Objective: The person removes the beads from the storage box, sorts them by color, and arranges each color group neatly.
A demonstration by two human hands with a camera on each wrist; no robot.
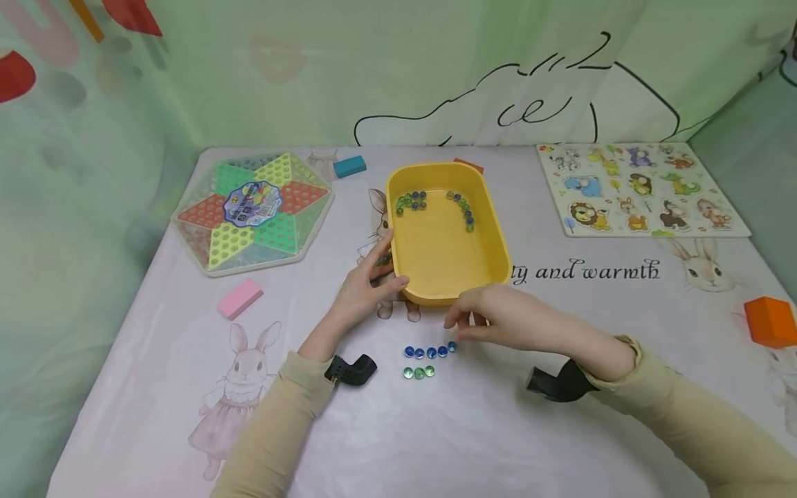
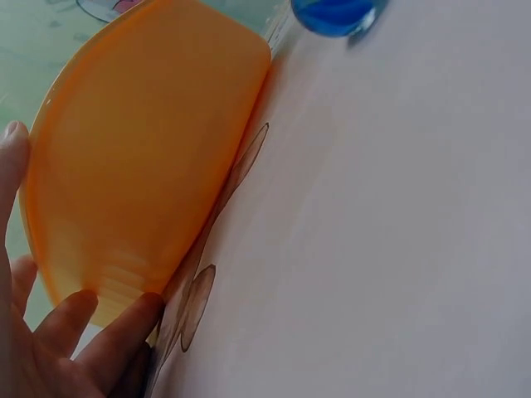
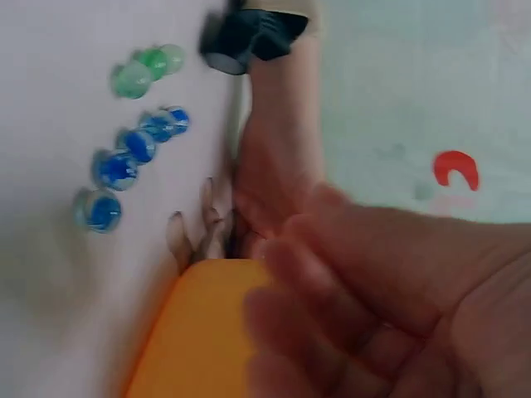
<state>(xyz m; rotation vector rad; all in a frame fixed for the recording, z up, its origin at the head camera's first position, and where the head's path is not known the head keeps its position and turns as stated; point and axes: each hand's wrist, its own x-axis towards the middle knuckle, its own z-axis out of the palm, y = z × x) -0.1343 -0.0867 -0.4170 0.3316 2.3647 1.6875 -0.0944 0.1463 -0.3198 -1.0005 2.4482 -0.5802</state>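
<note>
A yellow tray (image 1: 442, 259) holds several green and blue marbles, clustered at its far left and strung along its right side. My left hand (image 1: 364, 287) grips the tray's near left side, thumb at the rim and fingers against the outer wall. Close to the tray's near right corner is my right hand (image 1: 498, 315), its fingers loosely bent and no marble showing between them. Just below its fingertips, a row of several blue marbles (image 1: 432, 353) lies on the table. Three green marbles (image 1: 420, 373) form a second row in front of the blue ones.
A star-pattern board (image 1: 255, 211) lies at the left, with a pink block (image 1: 240, 299) in front. Behind stands a teal block (image 1: 350, 166). An animal puzzle board (image 1: 644, 190) is at the back right, and an orange block (image 1: 771, 322) at the right edge.
</note>
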